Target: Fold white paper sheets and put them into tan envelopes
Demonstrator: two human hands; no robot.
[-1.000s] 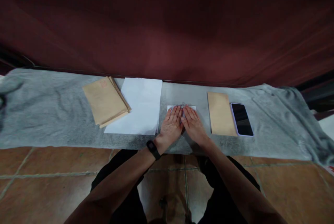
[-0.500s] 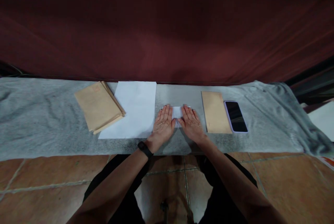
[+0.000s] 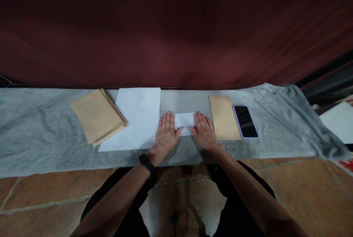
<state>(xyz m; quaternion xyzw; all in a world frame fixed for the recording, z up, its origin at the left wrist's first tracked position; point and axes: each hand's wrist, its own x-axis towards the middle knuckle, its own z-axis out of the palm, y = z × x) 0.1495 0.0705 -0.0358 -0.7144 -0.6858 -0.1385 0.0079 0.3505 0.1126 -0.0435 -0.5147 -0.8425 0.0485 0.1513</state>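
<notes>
A small folded sheet of white paper (image 3: 184, 120) lies flat on the grey cloth, between my two hands. My left hand (image 3: 167, 132) rests palm down at the paper's left end, fingers stretched forward and thumb pointing inward. At the right end my right hand (image 3: 204, 131) lies flat in the same way, its thumb over the paper's near part. The ends of the paper under the palms are hidden. Left of my left hand is a stack of large white paper (image 3: 139, 119).
Several brown envelopes (image 3: 96, 115) overlap the left side of the white stack. To the right lie a single brown envelope (image 3: 224, 119) and a phone (image 3: 245, 122) in a pale purple case. The grey cloth (image 3: 278, 126) covers the narrow surface, with a dark red curtain (image 3: 176, 60) behind.
My hands have slid apart, the left one further left, so more of the folded paper shows between them. The view has also turned slightly.
</notes>
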